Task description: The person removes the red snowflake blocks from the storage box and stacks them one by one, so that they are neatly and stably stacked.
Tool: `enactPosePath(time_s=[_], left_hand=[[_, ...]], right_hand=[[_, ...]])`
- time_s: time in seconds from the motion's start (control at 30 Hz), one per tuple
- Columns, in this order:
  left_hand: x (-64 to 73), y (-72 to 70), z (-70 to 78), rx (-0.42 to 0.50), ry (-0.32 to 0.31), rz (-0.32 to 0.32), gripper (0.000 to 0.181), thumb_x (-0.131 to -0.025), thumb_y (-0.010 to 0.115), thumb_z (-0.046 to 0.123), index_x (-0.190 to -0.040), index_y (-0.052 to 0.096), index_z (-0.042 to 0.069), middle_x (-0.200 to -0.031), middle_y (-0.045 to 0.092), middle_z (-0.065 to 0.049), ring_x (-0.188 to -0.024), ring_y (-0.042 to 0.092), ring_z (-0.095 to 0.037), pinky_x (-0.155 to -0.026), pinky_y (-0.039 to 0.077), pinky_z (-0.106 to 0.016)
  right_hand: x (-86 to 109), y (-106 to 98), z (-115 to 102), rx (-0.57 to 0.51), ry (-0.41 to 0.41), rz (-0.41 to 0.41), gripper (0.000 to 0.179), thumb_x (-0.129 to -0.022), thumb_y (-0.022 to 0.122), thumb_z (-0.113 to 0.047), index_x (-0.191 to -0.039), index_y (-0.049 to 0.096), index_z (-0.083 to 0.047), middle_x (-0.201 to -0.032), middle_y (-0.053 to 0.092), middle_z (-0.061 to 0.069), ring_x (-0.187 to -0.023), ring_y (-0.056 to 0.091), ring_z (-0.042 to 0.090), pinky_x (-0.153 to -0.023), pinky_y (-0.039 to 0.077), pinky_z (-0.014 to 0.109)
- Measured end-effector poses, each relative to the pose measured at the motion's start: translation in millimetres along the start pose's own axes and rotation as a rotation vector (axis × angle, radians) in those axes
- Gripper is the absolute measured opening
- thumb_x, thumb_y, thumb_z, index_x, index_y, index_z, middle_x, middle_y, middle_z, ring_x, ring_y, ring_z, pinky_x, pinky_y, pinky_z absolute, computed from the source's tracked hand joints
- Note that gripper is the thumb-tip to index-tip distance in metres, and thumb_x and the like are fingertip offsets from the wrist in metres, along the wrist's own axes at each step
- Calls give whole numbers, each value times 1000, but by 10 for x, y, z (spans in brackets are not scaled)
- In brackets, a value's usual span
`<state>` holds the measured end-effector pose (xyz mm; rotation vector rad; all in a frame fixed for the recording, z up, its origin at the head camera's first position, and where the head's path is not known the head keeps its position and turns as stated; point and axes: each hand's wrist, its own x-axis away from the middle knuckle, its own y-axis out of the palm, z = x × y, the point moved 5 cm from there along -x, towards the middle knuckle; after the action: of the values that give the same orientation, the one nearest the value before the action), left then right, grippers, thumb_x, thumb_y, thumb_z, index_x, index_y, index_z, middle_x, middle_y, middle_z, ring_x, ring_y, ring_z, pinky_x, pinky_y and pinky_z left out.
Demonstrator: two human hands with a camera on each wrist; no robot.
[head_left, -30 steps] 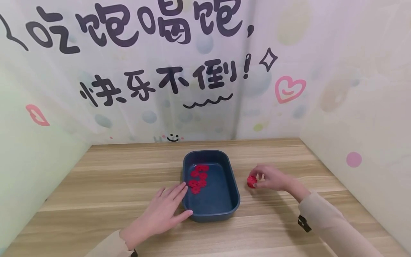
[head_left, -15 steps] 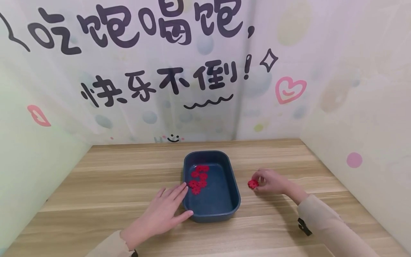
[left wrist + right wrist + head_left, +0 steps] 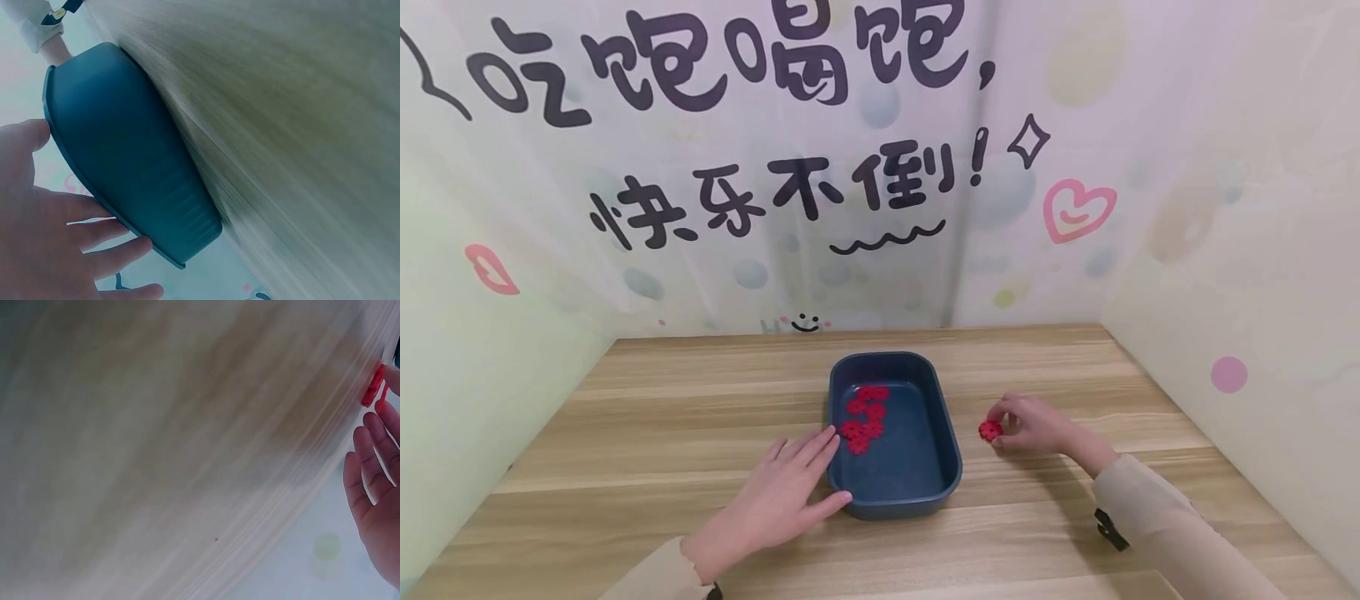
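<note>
Black lettering (image 3: pixel 807 196), "吃饱喝饱, 快乐不倒!", on pale backdrop (image 3: pixel 895 275)

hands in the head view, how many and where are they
2: the left hand touches the left side of the blue tray; the right hand, to the tray's right, pinches at least one red flower piece.

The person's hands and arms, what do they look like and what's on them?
The left hand and right hand are bare, with no gloves showing. Pale beige fabric sleeves reach down to both wrists. A small black strap-like piece shows on the right; a black bit peeks out on the left.
</note>
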<state>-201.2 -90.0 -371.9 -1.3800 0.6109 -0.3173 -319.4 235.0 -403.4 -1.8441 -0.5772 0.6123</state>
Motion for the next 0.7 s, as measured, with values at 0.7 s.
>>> enactPosePath(time_s=[0.7], left_hand=[[-8, 12, -8, 0, 1, 1, 70, -85, 40, 57, -131, 42, 3, -136, 35, -8, -121, 35, -28, -92, 25, -55]], right_hand=[[11, 9, 20, -40, 4, -20, 27, -73, 72, -22, -95, 63, -10, -82, 52, -6, -71, 49, 12, -63, 43, 26]])
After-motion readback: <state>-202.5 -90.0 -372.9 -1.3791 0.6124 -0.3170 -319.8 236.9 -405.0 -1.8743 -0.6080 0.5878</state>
